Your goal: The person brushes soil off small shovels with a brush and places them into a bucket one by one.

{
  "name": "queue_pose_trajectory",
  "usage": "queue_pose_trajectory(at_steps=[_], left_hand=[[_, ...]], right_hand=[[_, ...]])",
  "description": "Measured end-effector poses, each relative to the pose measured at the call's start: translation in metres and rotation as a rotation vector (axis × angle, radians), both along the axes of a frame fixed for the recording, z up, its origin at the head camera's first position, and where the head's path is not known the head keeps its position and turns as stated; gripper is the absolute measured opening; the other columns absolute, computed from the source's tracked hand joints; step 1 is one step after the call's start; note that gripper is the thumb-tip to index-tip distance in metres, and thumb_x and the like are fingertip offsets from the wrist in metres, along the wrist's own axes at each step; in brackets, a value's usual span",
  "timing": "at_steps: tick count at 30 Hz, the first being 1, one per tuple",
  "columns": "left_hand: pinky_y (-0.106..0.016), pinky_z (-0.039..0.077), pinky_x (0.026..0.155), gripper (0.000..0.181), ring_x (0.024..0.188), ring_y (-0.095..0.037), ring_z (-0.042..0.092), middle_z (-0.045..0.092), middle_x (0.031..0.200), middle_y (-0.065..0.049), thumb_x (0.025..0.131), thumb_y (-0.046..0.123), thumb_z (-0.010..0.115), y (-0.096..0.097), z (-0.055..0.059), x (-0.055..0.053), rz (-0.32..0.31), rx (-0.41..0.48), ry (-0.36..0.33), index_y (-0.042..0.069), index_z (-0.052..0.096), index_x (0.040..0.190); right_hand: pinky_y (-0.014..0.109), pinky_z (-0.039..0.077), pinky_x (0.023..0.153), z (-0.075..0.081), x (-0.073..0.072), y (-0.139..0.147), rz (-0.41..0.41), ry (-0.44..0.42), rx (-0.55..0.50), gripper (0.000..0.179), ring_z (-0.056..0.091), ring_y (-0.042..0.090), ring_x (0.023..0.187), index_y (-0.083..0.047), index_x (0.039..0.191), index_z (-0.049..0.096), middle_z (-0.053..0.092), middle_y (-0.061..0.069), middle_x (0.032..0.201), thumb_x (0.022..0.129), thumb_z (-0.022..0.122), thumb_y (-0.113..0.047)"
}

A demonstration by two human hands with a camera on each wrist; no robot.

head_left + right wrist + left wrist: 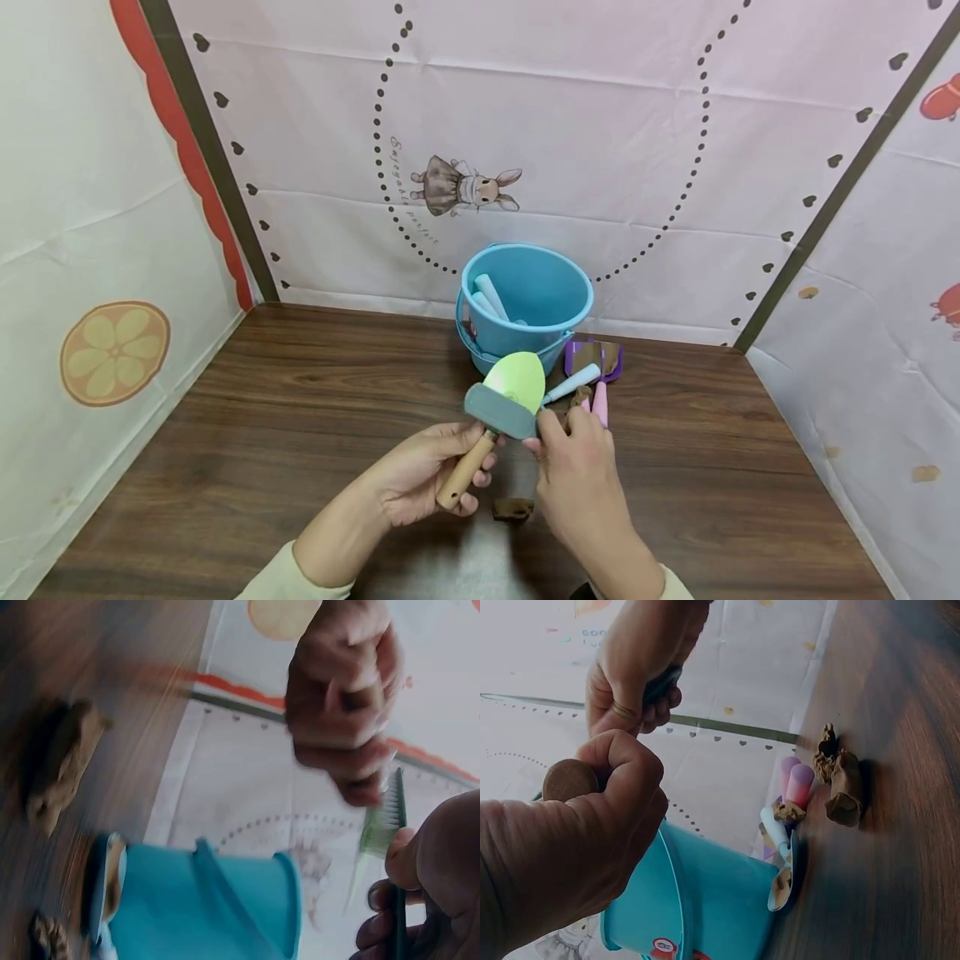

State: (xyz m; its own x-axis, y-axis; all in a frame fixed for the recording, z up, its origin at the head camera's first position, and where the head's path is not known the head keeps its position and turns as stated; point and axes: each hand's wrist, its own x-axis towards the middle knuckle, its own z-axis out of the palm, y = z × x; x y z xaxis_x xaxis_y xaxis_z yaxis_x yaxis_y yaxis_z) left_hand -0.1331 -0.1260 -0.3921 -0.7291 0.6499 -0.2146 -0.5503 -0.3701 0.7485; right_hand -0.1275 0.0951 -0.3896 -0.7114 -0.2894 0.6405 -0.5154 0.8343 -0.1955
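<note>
We see a green leaf-bladed, wooden-handled trowel (517,377) held up on the near side of the round blue plastic bucket (517,342); the left hand (431,475) curls its fingers round the handle; the right hand (581,467) pinches a flat grey-green bristled brush (501,411) between thumb and fingers. The key relation, we judge, is this crossing: seen from the head, the brush's long axis runs athwart the trowel's neck; the trowel lies left of the right hand, which is nearer the blade, the left being at the handle; the trowel's own long axis slants, tip towards the bucket, butt away from the bucket.
</note>
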Motion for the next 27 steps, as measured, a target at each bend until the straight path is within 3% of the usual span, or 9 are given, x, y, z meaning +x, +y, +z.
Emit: queue_pose_trajectory(at_steps=[4, 10, 12, 17, 19, 23, 27], left_hand=[[-0.025, 0.05, 0.062, 0.035, 0.076, -0.008, 0.058, 0.06, 0.091, 0.0, 0.109, 0.035, 0.044, -0.001, 0.001, -0.003, -0.042, 0.01, 0.005, 0.006, 0.06, 0.121], [-0.024, 0.05, 0.062, 0.035, 0.075, -0.007, 0.06, 0.061, 0.09, 0.0, 0.109, 0.034, 0.044, -0.003, 0.002, -0.005, -0.089, 0.019, 0.022, 0.005, 0.06, 0.12], [-0.024, 0.05, 0.062, 0.035, 0.075, -0.007, 0.06, 0.061, 0.09, 0.0, 0.109, 0.034, 0.044, -0.003, 0.003, -0.004, -0.084, 0.017, 0.019, 0.005, 0.06, 0.12], [-0.024, 0.051, 0.062, 0.034, 0.075, -0.008, 0.059, 0.059, 0.092, -0.002, 0.111, 0.03, 0.041, 0.0, 0.004, -0.001, -0.055, 0.004, 0.015, 0.002, 0.055, 0.125], [-0.024, 0.051, 0.062, 0.032, 0.076, -0.008, 0.059, 0.059, 0.092, -0.002, 0.111, 0.027, 0.04, 0.0, 0.004, 0.0, -0.053, 0.0, 0.017, 0.002, 0.053, 0.126], [-0.024, 0.052, 0.061, 0.03, 0.075, -0.007, 0.059, 0.06, 0.09, 0.0, 0.11, 0.029, 0.044, 0.0, 0.003, 0.001, -0.058, -0.019, 0.035, 0.005, 0.058, 0.122], [-0.024, 0.052, 0.061, 0.03, 0.074, -0.007, 0.06, 0.062, 0.088, 0.002, 0.108, 0.032, 0.047, 0.0, 0.003, 0.003, -0.07, -0.033, 0.046, 0.008, 0.062, 0.118]], right_hand=[[0.033, 0.029, 0.059, 0.001, -0.016, 0.011, -0.07, -0.02, -0.019, 0.026, 0.035, 0.021, 0.065, -0.008, 0.087, 0.054, 0.034, 0.003, 0.073, 0.092, 0.067, -0.03], [0.037, 0.03, 0.06, 0.008, -0.029, 0.027, -0.186, -0.032, -0.063, 0.026, 0.038, 0.028, 0.066, -0.004, 0.09, 0.053, 0.038, 0.009, 0.073, 0.094, 0.068, -0.026], [0.037, 0.03, 0.062, 0.01, -0.026, 0.025, -0.158, -0.032, -0.067, 0.026, 0.037, 0.026, 0.066, -0.004, 0.09, 0.054, 0.037, 0.008, 0.074, 0.093, 0.067, -0.026], [0.032, 0.032, 0.064, 0.011, -0.005, 0.011, 0.021, -0.048, -0.007, 0.025, 0.031, 0.016, 0.067, -0.01, 0.088, 0.054, 0.031, -0.001, 0.075, 0.095, 0.065, -0.031], [0.029, 0.03, 0.064, 0.009, 0.001, 0.006, 0.056, -0.048, 0.016, 0.026, 0.028, 0.013, 0.067, -0.012, 0.087, 0.053, 0.029, -0.003, 0.075, 0.096, 0.063, -0.034], [0.03, 0.028, 0.061, 0.006, -0.004, 0.01, 0.023, -0.008, 0.005, 0.028, 0.03, 0.015, 0.065, -0.01, 0.086, 0.053, 0.031, -0.001, 0.074, 0.094, 0.064, -0.034], [0.036, 0.031, 0.057, 0.006, -0.018, 0.029, -0.101, 0.013, -0.039, 0.029, 0.038, 0.025, 0.063, -0.005, 0.087, 0.053, 0.038, 0.006, 0.072, 0.092, 0.07, -0.027]])
